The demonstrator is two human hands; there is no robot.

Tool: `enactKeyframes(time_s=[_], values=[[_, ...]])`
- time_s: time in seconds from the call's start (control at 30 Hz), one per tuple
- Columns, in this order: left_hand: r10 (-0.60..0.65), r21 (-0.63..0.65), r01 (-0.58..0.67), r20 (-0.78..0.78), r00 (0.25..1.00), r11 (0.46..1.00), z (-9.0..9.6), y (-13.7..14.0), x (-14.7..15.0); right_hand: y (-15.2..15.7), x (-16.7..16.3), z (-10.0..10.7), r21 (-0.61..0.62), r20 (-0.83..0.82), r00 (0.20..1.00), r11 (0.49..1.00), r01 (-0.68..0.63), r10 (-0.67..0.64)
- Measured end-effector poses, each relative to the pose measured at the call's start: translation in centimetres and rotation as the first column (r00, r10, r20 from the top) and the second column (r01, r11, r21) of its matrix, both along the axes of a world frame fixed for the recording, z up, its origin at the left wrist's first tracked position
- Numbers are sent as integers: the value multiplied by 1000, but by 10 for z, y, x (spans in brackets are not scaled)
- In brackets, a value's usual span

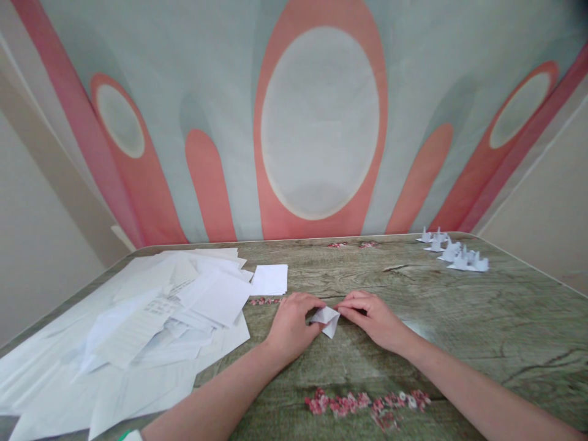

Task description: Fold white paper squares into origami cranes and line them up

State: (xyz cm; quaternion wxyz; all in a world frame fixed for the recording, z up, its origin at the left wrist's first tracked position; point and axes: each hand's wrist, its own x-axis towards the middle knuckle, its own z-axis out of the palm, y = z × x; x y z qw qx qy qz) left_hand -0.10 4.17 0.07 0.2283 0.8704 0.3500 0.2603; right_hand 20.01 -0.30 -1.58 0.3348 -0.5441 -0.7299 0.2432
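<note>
A small piece of folded white paper (327, 320) is held between both hands, just above or on the tabletop; I cannot tell which. My left hand (294, 318) grips its left side, thumb below and fingers above. At its right corner, my right hand (370, 315) pinches with thumb and forefinger. The folded paper has a flap pointing down toward me. A small stack of square white paper (269, 280) lies behind my left hand.
Loose white sheets (138, 324) form a wide, untidy pile on the left. Several folded paper figures (452, 251) stand at the far right of the wood-patterned table (482, 318). Pink flower prints (349, 403) mark its near side. A patterned wall (239, 153) rises behind.
</note>
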Motion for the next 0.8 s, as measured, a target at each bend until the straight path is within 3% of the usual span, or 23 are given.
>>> enactKeyframes(time_s=[0.53,0.8], values=[[35,-1,-35,-39,999,999,-1,-2,2,1,-1,1,-20,-39,999,1000,15,-16],[28,-13,-28,-19,999,1000,-2,-2,0,-1,4,1,-40,-59,997,998,-57,54]])
